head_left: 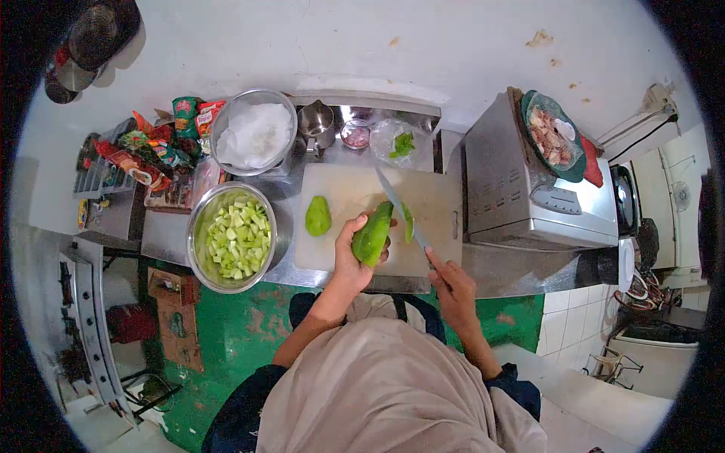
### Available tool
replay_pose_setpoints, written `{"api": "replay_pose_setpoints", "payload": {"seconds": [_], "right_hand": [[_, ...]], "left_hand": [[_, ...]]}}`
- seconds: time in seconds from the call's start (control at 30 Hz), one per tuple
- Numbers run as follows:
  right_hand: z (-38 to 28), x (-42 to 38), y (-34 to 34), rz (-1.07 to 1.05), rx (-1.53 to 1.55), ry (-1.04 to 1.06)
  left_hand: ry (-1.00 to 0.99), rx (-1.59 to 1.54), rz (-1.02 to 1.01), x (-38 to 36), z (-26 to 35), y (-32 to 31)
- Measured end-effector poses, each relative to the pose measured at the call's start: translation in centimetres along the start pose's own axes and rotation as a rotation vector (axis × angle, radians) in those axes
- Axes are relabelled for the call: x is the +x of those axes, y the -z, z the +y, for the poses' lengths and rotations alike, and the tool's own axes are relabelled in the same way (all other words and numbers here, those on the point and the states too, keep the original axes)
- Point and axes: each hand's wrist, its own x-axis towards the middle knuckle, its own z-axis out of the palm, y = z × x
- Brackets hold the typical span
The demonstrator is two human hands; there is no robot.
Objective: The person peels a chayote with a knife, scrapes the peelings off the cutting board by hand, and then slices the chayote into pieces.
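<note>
My left hand [352, 259] is closed around a green chayote [371, 238], tilted above the cutting board. In my right hand [455, 291] is a knife [396, 198], its blade pointing up and away past the chayote's right side. A strip of green peel [408, 221] is at the blade, beside the chayote. Another green chayote piece [318, 217] lies on the left part of the white cutting board [332, 181]. Left of the board stands a metal bowl [195, 260] full of pale green diced pieces [236, 240].
Behind the board are a metal mug [316, 123], a small bowl with pinkish contents [355, 134] and a plastic bag with green leaves [402, 145]. A bowl holding something white [254, 134] stands back left. A steel appliance [498, 181] at right carries a plate of food [555, 136].
</note>
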Motion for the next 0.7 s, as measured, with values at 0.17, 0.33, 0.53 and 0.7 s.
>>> {"api": "replay_pose_setpoints", "payload": {"seconds": [0.17, 0.33, 0.53, 0.7], "right_hand": [[-1.0, -1.8, 0.9, -0.112, -0.073, 0.093], [-1.2, -2.5, 1.5, -0.149, -0.169, 0.152], [-0.8, -2.4, 1.9, -0.15, -0.216, 0.152], [-0.3, -1.9, 1.9, -0.11, -0.179, 0.14]], "left_hand": [[-0.001, -0.035, 0.094, -0.3, 0.3, -0.2], [-0.086, 0.013, 0.008, 0.2, 0.4, 0.5], [-0.077, -0.012, 0.116, 0.4, -0.1, 0.0], [-0.021, 0.055, 0.139, 0.3, -0.4, 0.2]]}}
